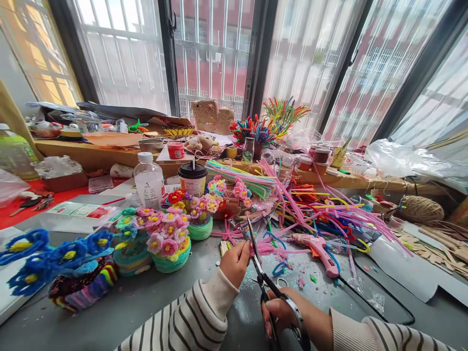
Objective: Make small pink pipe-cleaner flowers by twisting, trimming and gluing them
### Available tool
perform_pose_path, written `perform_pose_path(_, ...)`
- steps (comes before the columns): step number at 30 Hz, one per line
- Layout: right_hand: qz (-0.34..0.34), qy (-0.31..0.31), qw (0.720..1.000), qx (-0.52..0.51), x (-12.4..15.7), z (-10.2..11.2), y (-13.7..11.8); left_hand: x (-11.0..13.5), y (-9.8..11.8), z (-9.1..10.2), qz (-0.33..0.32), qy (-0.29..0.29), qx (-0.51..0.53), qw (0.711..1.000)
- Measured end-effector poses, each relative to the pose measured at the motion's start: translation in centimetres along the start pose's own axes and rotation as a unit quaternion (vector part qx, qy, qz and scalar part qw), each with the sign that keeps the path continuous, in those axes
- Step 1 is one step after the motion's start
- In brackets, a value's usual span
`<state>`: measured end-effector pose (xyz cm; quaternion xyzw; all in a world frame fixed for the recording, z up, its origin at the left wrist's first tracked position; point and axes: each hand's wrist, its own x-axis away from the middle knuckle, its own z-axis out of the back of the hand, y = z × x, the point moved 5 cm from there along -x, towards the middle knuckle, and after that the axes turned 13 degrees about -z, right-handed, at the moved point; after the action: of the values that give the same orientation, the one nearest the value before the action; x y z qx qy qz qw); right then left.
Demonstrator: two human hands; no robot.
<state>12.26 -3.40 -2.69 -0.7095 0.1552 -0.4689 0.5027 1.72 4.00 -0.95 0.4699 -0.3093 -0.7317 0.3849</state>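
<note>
My right hand point(283, 312) is wrapped round the dark handles of a pair of scissors point(259, 268). Their blades are parted and point away from me, up past my left hand. Fingers pinched together, my left hand point(236, 261) sits right beside the blades; what it holds is too small and hidden to make out. Pink pipe cleaners point(274, 252) lie just behind the blades. Left of my left hand stand pipe-cleaner flower pots, among them one with pink flowers point(168, 239) on a turquoise base and one with blue flowers point(78, 256).
A pink glue gun point(318, 251) with a black cord lies to the right. Beyond are heaped pipe cleaners point(303, 204), a plastic bottle point(149, 180) and a lidded drink cup point(192, 178). White paper point(402, 268) and wooden sticks point(431, 248) lie far right. Glitter and scraps dot the grey table.
</note>
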Motion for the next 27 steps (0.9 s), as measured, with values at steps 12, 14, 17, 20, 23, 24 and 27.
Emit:
perform_pose_path(12,-0.015,0.037,0.996,-0.081,-0.8,-0.9,0.4,0.1,-0.6,0.0,0.015,0.014,-0.046,0.999)
perform_pose_path(14,-0.024,0.078,0.995,-0.056,-0.5,-0.8,-0.1,0.2,-0.4,0.0,0.015,0.01,-0.051,0.999)
perform_pose_path(17,-0.029,0.133,0.991,-0.001,0.0,-0.2,-0.5,0.4,-0.2,-0.4,0.008,-0.011,-0.044,0.999)
perform_pose_path(20,0.005,0.13,0.99,0.048,0.3,0.2,-0.7,0.4,-0.1,-0.4,0.004,0.003,-0.026,1.0)
perform_pose_path(23,0.016,0.141,0.987,0.077,0.5,0.7,-0.5,0.3,-0.4,0.2,0.012,0.051,-0.001,0.999)
perform_pose_path(24,0.015,0.149,0.985,0.083,0.6,0.9,-0.5,0.3,-0.5,0.4,0.017,0.068,0.01,0.997)
perform_pose_path(27,0.02,0.173,0.98,0.094,1.2,1.5,-0.4,0.2,-0.9,1.0,0.038,0.105,0.061,0.992)
